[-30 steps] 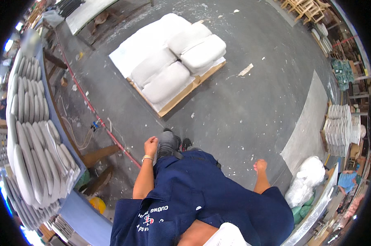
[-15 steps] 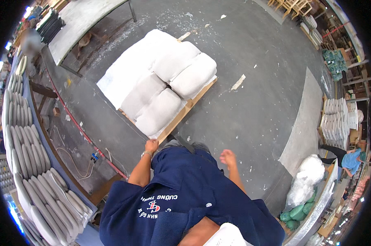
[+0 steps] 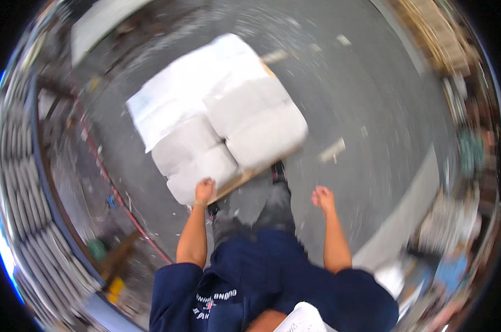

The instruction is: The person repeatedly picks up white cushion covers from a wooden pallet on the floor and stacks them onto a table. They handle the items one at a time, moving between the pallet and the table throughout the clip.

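Pale grey padded cushions stand stacked in front of me, side by side with narrow gaps between them. A thin white sheet covers the far part. Beneath their near side shows the edge of a wooden pallet. My left hand is over the near left corner of the cushions, its fingers curled and blurred; whether it touches them I cannot tell. To the right of the stack my right hand hangs in the air, fingers loosely bent and apart, holding nothing.
A red hose runs along the grey floor at left. Beyond it, rows of grey cushions line a long rack. A pale table stands at far left. Scraps lie on the floor, and a pale sheet lies at right.
My left hand has left the pallet's edge and risen over the near cushions. My view has turned, my legs now show by the stack, and the right hand has reached farther forward.
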A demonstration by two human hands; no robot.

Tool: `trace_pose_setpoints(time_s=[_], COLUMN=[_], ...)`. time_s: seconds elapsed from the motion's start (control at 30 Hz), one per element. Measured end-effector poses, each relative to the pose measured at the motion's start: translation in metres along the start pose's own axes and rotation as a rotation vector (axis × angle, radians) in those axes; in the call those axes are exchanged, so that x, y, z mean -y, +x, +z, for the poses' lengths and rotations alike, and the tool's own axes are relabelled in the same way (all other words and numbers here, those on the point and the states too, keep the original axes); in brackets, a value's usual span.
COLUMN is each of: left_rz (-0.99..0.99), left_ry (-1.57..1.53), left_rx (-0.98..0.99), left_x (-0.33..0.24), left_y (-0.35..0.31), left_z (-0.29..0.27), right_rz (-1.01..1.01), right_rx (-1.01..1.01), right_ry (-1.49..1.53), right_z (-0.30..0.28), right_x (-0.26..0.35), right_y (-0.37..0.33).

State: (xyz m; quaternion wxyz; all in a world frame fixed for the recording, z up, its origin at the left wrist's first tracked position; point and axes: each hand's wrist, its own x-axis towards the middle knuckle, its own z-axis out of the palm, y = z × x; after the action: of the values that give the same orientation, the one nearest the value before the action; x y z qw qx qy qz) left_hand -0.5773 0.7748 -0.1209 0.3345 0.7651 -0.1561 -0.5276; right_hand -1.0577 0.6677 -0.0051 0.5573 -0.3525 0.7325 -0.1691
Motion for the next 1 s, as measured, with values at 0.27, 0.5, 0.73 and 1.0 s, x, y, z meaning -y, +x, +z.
trace_pose_setpoints(time_s=[0.27, 0.5, 0.73, 1.0], left_rz=[-0.288, -0.414, -0.421, -0.152], left_ry=[0.463, 0.177, 0.021, -0.155], left_rx=[-0.122, -0.555, -0.328, -0.312], left_x=[0.002, -0.016, -0.011, -0.082], left_y=[0.048, 0.161, 0.138, 0.036], left_z=[0.139, 0.258, 0.213, 0.247], right_rz=[-0.229, -0.736, -0.48, -0.144], right_rx=[0.345, 0.186, 0.34, 0.796], right_ry=[-0.352, -0.728, -0.551, -0.22], right_z=[0.052, 0.157, 0.177, 0.141], right_x=[0.123, 0.176, 0.188, 0.249], right_y=[0.403, 0.56, 0.539, 0.413])
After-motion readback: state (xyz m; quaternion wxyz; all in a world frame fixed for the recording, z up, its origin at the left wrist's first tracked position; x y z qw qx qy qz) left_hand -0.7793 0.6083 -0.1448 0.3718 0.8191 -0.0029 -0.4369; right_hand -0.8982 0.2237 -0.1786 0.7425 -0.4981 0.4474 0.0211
